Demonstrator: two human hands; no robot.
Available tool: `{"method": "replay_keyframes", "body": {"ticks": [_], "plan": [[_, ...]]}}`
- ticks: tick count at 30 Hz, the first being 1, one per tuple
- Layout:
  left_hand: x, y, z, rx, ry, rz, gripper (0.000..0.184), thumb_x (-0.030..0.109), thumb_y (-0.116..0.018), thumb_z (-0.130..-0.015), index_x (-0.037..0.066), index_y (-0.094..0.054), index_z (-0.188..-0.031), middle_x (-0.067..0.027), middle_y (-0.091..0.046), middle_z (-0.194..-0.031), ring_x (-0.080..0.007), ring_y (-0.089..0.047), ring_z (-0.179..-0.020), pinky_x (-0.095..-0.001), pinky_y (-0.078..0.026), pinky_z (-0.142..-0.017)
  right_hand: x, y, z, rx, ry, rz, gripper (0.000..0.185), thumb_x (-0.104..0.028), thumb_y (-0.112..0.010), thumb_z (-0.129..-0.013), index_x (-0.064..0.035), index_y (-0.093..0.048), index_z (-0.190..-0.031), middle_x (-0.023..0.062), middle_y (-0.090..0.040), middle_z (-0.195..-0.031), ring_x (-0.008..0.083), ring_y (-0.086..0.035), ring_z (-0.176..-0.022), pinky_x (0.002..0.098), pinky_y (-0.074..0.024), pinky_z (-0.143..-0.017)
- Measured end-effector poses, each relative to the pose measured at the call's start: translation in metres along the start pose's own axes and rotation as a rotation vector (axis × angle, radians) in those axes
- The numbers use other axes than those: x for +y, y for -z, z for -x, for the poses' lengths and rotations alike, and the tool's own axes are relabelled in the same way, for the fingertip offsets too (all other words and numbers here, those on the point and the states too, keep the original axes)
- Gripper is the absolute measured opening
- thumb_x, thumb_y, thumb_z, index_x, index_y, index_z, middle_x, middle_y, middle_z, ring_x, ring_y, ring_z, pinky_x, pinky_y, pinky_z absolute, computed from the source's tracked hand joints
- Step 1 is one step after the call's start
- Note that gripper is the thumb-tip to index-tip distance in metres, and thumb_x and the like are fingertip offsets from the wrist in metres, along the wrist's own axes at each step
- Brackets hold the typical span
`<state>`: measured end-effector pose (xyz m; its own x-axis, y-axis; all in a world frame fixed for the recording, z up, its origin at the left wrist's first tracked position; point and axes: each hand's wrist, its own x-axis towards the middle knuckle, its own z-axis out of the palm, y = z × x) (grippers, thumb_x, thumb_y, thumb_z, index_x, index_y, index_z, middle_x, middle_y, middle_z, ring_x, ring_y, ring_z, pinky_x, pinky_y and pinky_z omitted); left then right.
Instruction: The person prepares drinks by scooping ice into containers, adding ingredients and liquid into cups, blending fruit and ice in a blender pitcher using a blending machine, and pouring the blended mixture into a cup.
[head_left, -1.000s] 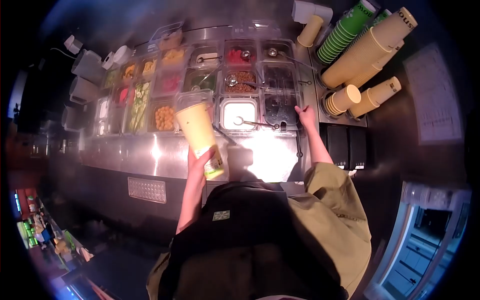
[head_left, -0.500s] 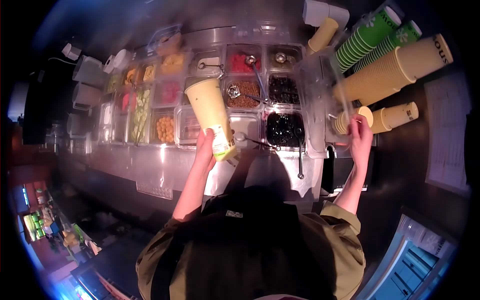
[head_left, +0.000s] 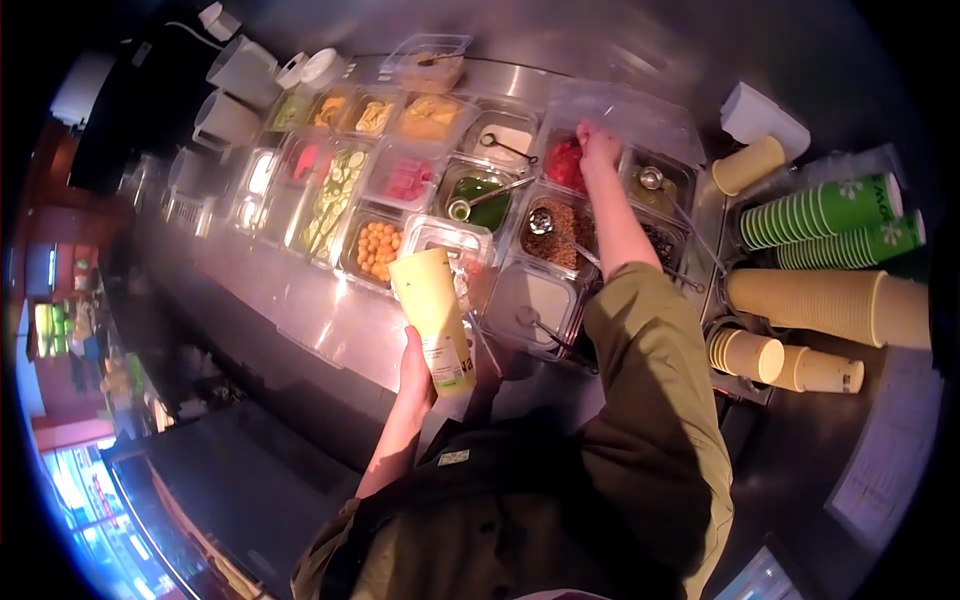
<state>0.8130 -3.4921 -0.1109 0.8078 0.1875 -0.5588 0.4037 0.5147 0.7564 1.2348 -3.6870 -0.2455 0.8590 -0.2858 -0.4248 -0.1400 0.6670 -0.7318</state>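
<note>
My left hand (head_left: 417,375) is wrapped round the lower part of a tall yellowish paper cup (head_left: 428,300). The cup tilts slightly, with printing and a label low on its side. Farther off, my right hand (head_left: 600,148) reaches over a clear bin of red pieces (head_left: 565,165), its fingers drawn together at the bin's right side. What those fingers hold, if anything, is hidden. Just nearer than that bin is one of brown grains (head_left: 550,235) with a metal scoop (head_left: 541,220) in it. My right forearm and sleeve cover part of the dark-filled bins.
Bins of orange balls (head_left: 378,248), cucumber-like slices (head_left: 335,195) and a dark green filling (head_left: 490,205) stand to the left. Green cup stacks (head_left: 820,212) and tan cup stacks (head_left: 800,300) lie at the right. Pale pitchers (head_left: 240,75) stand at the far left.
My right hand has left the small cup stack at the right and moved forward and left to the red pieces. The left hand still holds the cup. The view has turned.
</note>
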Motion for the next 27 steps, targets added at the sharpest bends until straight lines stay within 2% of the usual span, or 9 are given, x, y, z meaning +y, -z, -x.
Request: {"method": "replay_keyframes", "body": {"ticks": [6,8,9,10,12,15,18,21,27], "plan": [[-0.026,0.006,-0.012,0.017,0.016,0.116,0.069,0.061,-0.023,-0.091,0.005,-0.041,-0.128,-0.012,-0.059,-0.107,-0.0254,-0.06,-0.094,-0.0379,-0.05,-0.08,-0.08,0.038,0.018,-0.307,-0.159,0.084,0.03,0.005,-0.044,-0.087,0.01,-0.044,-0.117,0.0229,-0.054,-0.111,0.0317,-0.057,-0.101,0.0324,-0.0501,-0.091],[-0.026,0.002,-0.022,-0.215,-0.007,0.18,0.051,0.043,-0.027,-0.098,0.003,-0.037,-0.128,-0.0126,-0.055,-0.113,-0.0233,-0.057,-0.098,-0.0379,-0.048,-0.084,-0.131,0.083,0.096,-0.395,0.092,0.448,0.026,-0.007,-0.054,-0.088,0.0051,-0.051,-0.111,0.0157,-0.059,-0.105,0.0228,-0.059,-0.098,0.0286,-0.0484,-0.087],[-0.024,-0.007,-0.019,-0.259,-0.003,0.112,0.05,0.042,-0.027,-0.098,0.003,-0.038,-0.127,-0.0132,-0.055,-0.112,-0.0235,-0.057,-0.098,-0.0374,-0.048,-0.084,-0.143,0.123,0.126,-0.426,0.268,0.564,0.024,-0.015,-0.06,-0.085,0.001,-0.056,-0.102,0.0052,-0.062,-0.083,0.0131,-0.059,-0.077,0.0234,-0.0454,-0.069],[-0.02,-0.017,-0.018,-0.307,-0.016,0.042,0.049,0.041,-0.028,-0.098,0.002,-0.04,-0.125,-0.0137,-0.055,-0.112,-0.0237,-0.057,-0.098,-0.0369,-0.048,-0.083,-0.157,0.169,0.16,-0.429,0.35,0.797,0.022,-0.016,-0.058,-0.086,-0.0021,-0.057,-0.102,0.0042,-0.063,-0.085,0.0121,-0.058,-0.077,0.0248,-0.0461,-0.068],[-0.029,-0.027,-0.028,-0.355,0.038,-0.009,0.043,0.036,-0.033,-0.097,0.002,-0.041,-0.123,-0.0138,-0.055,-0.109,-0.0233,-0.058,-0.096,-0.0362,-0.048,-0.082,-0.156,0.25,0.232,-0.218,0.451,1.313,0.024,-0.026,-0.06,-0.085,-0.0053,-0.057,-0.098,0.0105,-0.064,-0.084,0.0221,-0.062,-0.076,0.0322,-0.0476,-0.067],[-0.045,-0.042,-0.039,-0.401,0.112,-0.082,0.039,0.03,-0.04,-0.096,0.003,-0.04,-0.124,-0.0111,-0.056,-0.107,-0.0206,-0.057,-0.094,-0.0343,-0.047,-0.082,-0.123,0.321,0.326,-0.156,0.118,1.902,0.065,-0.054,-0.06,-0.077,0.0043,-0.047,-0.102,0.0252,-0.06,-0.091,0.0391,-0.06,-0.086,0.0452,-0.0489,-0.073],[-0.051,-0.073,-0.035,-0.514,-0.031,-0.174,0.038,0.027,-0.046,-0.094,0.003,-0.04,-0.124,-0.0089,-0.056,-0.107,-0.0177,-0.056,-0.094,-0.0323,-0.045,-0.083,-0.068,0.344,0.357,-0.019,-0.04,1.859,0.058,-0.045,-0.059,-0.081,0.0044,-0.042,-0.106,0.0249,-0.061,-0.088,0.0395,-0.061,-0.085,0.046,-0.0495,-0.073],[-0.058,-0.081,-0.044,-0.575,-0.103,-0.311,0.043,0.023,-0.056,-0.09,0.003,-0.041,-0.125,-0.0081,-0.057,-0.109,-0.0154,-0.054,-0.099,-0.0293,-0.042,-0.087,-0.054,0.324,0.377,0.211,0.063,1.829,0.034,-0.03,-0.057,-0.085,0.0018,-0.048,-0.095,0.0217,-0.062,-0.08,0.0374,-0.062,-0.077,0.0462,-0.0486,-0.067],[-0.041,-0.091,-0.036,-0.561,-0.379,-0.651,0.058,0.012,-0.071,-0.073,0.001,-0.041,-0.122,-0.01,-0.057,-0.109,-0.0206,-0.054,-0.102,-0.0323,-0.042,-0.09,-0.077,0.303,0.4,0.256,0.501,1.75,0.01,-0.015,-0.055,-0.083,-0.0048,-0.055,-0.082,0.0144,-0.06,-0.078,0.0354,-0.061,-0.068,0.0437,-0.049,-0.061]]}}
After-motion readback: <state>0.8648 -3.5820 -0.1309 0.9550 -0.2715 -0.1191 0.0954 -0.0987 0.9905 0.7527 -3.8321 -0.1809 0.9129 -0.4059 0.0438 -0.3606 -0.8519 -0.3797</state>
